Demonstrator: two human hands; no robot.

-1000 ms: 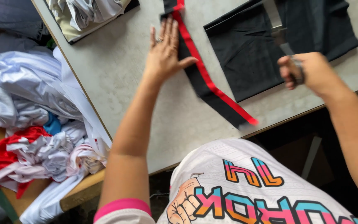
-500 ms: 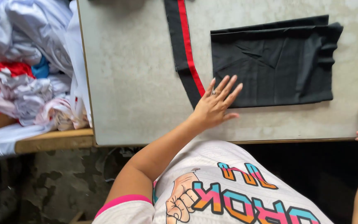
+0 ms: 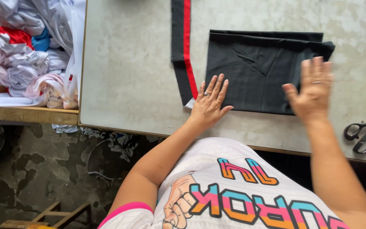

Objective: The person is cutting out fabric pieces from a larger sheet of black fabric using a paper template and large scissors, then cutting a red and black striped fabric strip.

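Observation:
A folded black cloth (image 3: pixel 259 70) lies flat on the grey table (image 3: pixel 132 76). My left hand (image 3: pixel 209 103) rests flat with spread fingers on the cloth's near left corner, partly over the lower end of a black strip with a red stripe (image 3: pixel 182 46) that runs away along the cloth's left side. My right hand (image 3: pixel 312 89), blurred, hovers open and palm-down over the cloth's near right part; contact with the cloth is unclear. Both hands hold nothing. Black scissors (image 3: pixel 365 131) lie on the table at the right edge, apart from my right hand.
A heap of white, red, pink and blue garments (image 3: pixel 26 55) sits on a wooden surface left of the table. The table's near edge runs just in front of my body. Below left is a stained floor with a wooden frame (image 3: pixel 43 214).
The right hand has let go of the scissors, which now lie on the table, and moved over the black cloth. The left hand stayed at the cloth's near left corner.

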